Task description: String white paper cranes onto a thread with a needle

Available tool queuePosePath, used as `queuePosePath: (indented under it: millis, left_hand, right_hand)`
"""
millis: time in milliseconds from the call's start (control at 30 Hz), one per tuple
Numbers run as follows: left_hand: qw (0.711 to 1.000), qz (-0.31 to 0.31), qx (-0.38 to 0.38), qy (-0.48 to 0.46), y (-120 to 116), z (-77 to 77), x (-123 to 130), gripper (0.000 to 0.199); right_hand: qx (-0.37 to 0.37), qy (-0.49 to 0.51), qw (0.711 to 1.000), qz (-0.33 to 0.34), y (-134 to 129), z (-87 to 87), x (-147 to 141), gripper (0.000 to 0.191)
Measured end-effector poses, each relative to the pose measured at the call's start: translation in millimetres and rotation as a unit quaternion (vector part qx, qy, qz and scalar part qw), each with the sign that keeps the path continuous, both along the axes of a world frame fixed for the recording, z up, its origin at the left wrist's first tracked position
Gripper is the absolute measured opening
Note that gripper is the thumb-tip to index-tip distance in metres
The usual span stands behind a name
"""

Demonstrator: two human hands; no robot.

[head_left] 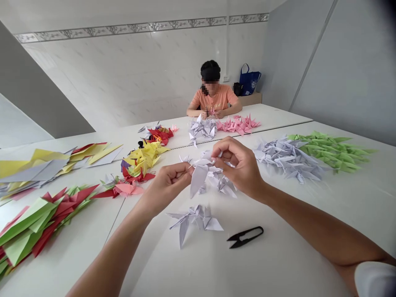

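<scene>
Above the middle of the table, a white folded paper crane (199,177) is held up between my two hands. My left hand (173,179) pinches it at its left edge, where a thin pale tip shows by the fingers. From the upper right, the curled fingers of my right hand (236,163) grip its other side. Further white cranes (222,183) lie on the table just behind and below. Nearer to me rests a group of white cranes (194,218), with black thread snips (246,237) lying to its right.
White cranes (287,159) and green cranes (337,152) are heaped at right. To the left are yellow cranes (145,156), red and green folded papers (46,222) and flat sheets (46,167). Across the white table (278,255), a person (213,97) sits behind pink cranes (239,123).
</scene>
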State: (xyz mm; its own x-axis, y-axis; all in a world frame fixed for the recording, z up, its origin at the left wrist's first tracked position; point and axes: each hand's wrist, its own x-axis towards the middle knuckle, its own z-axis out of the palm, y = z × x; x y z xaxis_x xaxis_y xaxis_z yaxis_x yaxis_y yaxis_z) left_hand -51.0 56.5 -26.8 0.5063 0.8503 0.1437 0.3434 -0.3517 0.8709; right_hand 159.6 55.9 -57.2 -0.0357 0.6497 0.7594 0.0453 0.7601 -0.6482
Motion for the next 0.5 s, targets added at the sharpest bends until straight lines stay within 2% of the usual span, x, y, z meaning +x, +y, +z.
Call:
queuePosePath:
  millis: [67,167,267,400,500]
  left_hand:
    - [1.000,-0.002,-0.019,-0.023,-2,-3.1,3,0.028]
    - [0.997,0.055,-0.012,-0.058,-3,-11.2,8,0.027]
    - [0.990,0.097,0.019,-0.098,-3,-17.3,14,0.036]
    - [0.983,0.127,0.084,-0.107,-7,-16.9,18,0.027]
    - [0.979,0.147,0.108,-0.090,-8,-15.0,18,0.028]
  right_hand:
    - [0.064,-0.038,0.996,-0.042,-5,1.8,-1,0.010]
    - [0.099,-0.068,0.991,-0.057,-10,2.9,-4,0.012]
    - [0.045,-0.044,0.998,-0.019,-13,2.5,-5,0.008]
    - [-0.012,-0.043,0.998,0.055,-12,2.3,-4,0.013]
    - [-0.029,-0.056,0.995,0.074,-11,2.6,-2,0.015]
